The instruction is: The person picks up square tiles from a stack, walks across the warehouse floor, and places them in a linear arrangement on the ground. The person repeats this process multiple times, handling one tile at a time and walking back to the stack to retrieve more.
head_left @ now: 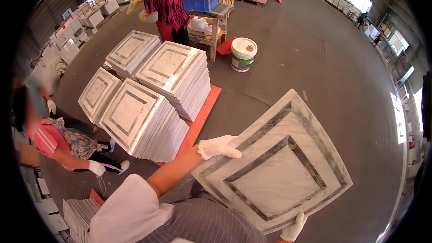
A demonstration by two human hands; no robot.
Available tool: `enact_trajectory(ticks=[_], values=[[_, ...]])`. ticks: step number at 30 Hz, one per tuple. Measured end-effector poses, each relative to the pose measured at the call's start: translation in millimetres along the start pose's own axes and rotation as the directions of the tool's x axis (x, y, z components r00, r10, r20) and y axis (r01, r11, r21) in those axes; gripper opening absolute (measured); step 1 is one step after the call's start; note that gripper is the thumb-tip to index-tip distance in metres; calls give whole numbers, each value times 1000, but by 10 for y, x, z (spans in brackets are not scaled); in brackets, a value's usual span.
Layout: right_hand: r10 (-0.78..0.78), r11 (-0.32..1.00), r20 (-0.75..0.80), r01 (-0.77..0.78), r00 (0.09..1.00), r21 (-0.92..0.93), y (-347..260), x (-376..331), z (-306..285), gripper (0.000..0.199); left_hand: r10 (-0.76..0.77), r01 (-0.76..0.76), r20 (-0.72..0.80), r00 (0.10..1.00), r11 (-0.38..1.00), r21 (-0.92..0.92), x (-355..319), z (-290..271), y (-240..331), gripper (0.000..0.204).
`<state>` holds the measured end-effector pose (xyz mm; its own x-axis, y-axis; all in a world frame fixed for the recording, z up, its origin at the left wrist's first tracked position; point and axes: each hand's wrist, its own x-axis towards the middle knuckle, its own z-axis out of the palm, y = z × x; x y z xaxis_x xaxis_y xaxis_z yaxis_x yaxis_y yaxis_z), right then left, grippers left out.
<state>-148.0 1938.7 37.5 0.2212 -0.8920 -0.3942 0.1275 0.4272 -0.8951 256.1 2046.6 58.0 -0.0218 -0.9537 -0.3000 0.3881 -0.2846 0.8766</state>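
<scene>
A large square marble tile (274,180) with dark grey inlaid frames is held up in front of me, tilted, its patterned face in view. My left hand (220,147), in a white glove, grips its left edge with the thumb over the face. At the lower right edge, my right hand (293,228), also gloved, closes round the rim; its fingers behind the tile are hidden. Left of the tile stand tall stacks of similar tiles, the nearest one being a tile stack (139,119) beside another tile stack (175,74).
An orange-red pallet (200,117) lies under the stacks. Beyond are a white bucket (244,54) and a blue bin (200,1) on a wooden bench. One person (67,144) stands at left, another (166,6) behind the stacks. More tiles (81,216) stand at lower left.
</scene>
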Motion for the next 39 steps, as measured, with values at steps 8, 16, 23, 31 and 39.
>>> enact_trajectory(ticks=[8, 16, 23, 31, 39], values=[[0, 999, -32, 2, 999, 51, -300, 764, -7, 65, -58, 56, 54, 997, 998, 39, 1078, 1, 454, 60], [-214, 968, -33, 216, 976, 131, -907, 2227, 169, 53, -30, 28, 33, 999, 998, 54, 2598, -402, 1154, 56], [-220, 955, -272, 263, 937, 134, -2013, 3440, 612, 57, -115, 102, 149, 982, 991, 90, 4459, -573, 2272, 49], [-173, 964, -341, 230, 924, 133, -2852, 4834, 530, 47, -165, 130, 165, 972, 970, 203, 6276, -545, 2884, 47], [-201, 970, -273, 230, 941, 80, -4030, 7195, 63, 46, -84, 69, 103, 991, 987, 142, 8549, -80, 3738, 49]])
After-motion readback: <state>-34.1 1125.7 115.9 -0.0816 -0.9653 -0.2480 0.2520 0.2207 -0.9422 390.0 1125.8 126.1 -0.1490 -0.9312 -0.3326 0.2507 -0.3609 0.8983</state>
